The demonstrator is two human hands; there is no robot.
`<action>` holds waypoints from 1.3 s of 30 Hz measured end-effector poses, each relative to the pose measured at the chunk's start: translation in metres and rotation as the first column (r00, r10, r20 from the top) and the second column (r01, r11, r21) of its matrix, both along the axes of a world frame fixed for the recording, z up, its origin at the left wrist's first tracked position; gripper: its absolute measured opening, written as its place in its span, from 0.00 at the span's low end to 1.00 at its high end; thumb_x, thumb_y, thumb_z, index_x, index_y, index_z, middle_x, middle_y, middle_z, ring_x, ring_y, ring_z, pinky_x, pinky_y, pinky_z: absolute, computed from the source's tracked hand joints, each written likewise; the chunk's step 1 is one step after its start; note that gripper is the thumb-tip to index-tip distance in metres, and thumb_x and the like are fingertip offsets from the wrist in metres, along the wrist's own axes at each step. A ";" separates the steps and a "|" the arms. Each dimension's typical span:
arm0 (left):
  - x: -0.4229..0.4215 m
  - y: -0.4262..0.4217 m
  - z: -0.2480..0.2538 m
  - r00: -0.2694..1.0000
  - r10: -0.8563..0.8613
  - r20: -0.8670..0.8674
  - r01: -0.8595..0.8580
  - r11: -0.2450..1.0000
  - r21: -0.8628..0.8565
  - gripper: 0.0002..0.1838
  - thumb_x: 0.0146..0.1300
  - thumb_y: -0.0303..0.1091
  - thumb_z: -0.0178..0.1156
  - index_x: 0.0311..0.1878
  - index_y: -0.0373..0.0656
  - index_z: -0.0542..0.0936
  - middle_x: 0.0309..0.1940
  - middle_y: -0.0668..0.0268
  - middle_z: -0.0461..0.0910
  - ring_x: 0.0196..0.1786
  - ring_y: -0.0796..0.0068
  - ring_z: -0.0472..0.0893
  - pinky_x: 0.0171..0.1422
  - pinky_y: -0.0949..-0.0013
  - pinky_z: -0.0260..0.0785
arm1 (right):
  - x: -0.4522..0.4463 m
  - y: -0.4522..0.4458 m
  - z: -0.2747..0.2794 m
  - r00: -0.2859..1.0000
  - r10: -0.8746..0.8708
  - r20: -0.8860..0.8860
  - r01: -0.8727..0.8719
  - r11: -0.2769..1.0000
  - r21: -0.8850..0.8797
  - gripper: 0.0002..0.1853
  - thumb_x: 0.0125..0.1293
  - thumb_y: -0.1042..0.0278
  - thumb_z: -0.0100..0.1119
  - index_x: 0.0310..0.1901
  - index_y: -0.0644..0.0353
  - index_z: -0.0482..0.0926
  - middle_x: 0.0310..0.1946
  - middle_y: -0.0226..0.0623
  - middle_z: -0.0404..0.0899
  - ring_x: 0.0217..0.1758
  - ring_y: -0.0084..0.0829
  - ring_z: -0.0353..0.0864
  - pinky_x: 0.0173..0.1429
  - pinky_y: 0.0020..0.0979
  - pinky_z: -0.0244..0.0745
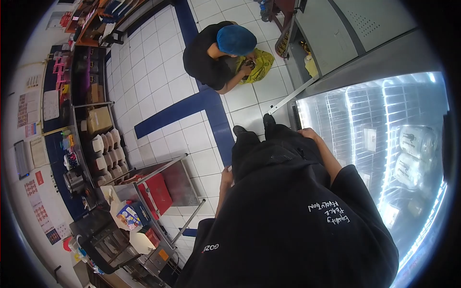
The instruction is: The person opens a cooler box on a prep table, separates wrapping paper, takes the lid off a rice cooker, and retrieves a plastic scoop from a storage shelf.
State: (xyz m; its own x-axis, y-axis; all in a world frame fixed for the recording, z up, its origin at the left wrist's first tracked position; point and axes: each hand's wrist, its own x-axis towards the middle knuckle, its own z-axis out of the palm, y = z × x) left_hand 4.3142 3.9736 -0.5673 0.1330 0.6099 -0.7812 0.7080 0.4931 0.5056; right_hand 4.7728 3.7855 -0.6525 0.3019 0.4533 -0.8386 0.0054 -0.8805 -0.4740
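Observation:
My left hand (226, 176) hangs low beside my black trousers (293, 153). Its fingers look closed, and a small pale spot shows at their tips, too small to name. On the other side, my right hand (309, 133) is by my thigh, close to the lit glass-front display fridge (336, 125). Its fingertips are partly hidden against the dark cloth, so I cannot tell whether it grips anything. Ahead of my shoes, a person in a blue hair cover (236, 40) crouches with their hands at a yellow plastic bag (261, 66) on the floor.
Grey metal cabinet doors (326, 36) stand beyond the fridge, with a pale metal bar (294, 96) jutting out. To the left are a metal trolley (180, 187), a red box (156, 194), stacked takeaway boxes (108, 156) and a cardboard box (99, 120). White tiles (161, 62) cover the floor.

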 end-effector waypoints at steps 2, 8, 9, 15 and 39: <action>-0.002 0.002 -0.004 0.997 -0.074 -0.037 0.075 0.997 0.027 0.29 0.72 0.42 0.65 0.67 0.33 0.73 0.48 0.51 0.85 0.47 0.67 0.85 0.49 0.66 0.78 | 0.000 0.001 0.009 1.000 -0.004 -0.010 0.004 1.000 0.011 0.28 0.65 0.47 0.61 0.46 0.70 0.87 0.42 0.54 0.88 0.47 0.43 0.88 0.56 0.39 0.79; 0.012 0.002 0.017 0.998 -0.020 -0.054 0.019 1.000 -0.020 0.28 0.72 0.43 0.65 0.67 0.33 0.75 0.52 0.48 0.85 0.52 0.62 0.85 0.54 0.63 0.77 | -0.001 -0.001 -0.001 1.000 -0.014 -0.004 0.014 1.000 0.025 0.27 0.66 0.48 0.61 0.45 0.71 0.87 0.41 0.54 0.89 0.46 0.41 0.88 0.55 0.38 0.79; 0.012 0.003 0.016 0.998 -0.021 -0.052 0.020 1.000 -0.019 0.28 0.72 0.43 0.65 0.67 0.33 0.75 0.52 0.48 0.85 0.52 0.62 0.85 0.54 0.63 0.77 | 0.000 -0.003 -0.010 0.999 -0.027 -0.026 0.028 0.999 0.024 0.27 0.67 0.48 0.61 0.45 0.72 0.87 0.41 0.53 0.89 0.45 0.40 0.88 0.54 0.38 0.79; 0.001 0.004 0.002 0.978 -0.174 -0.117 0.181 0.982 0.048 0.29 0.71 0.44 0.65 0.67 0.34 0.75 0.53 0.45 0.85 0.56 0.57 0.85 0.58 0.61 0.76 | -0.001 -0.007 -0.022 0.997 -0.061 -0.046 0.062 0.998 0.007 0.25 0.65 0.50 0.60 0.45 0.70 0.88 0.41 0.53 0.89 0.45 0.40 0.88 0.54 0.38 0.79; 0.001 0.002 0.004 0.995 -0.074 -0.070 0.073 0.997 -0.027 0.32 0.70 0.44 0.67 0.68 0.30 0.73 0.55 0.45 0.84 0.57 0.60 0.84 0.61 0.62 0.75 | -0.001 0.000 0.005 0.998 -0.048 -0.034 0.048 0.999 0.008 0.26 0.65 0.50 0.62 0.45 0.73 0.87 0.39 0.52 0.88 0.45 0.39 0.87 0.54 0.38 0.78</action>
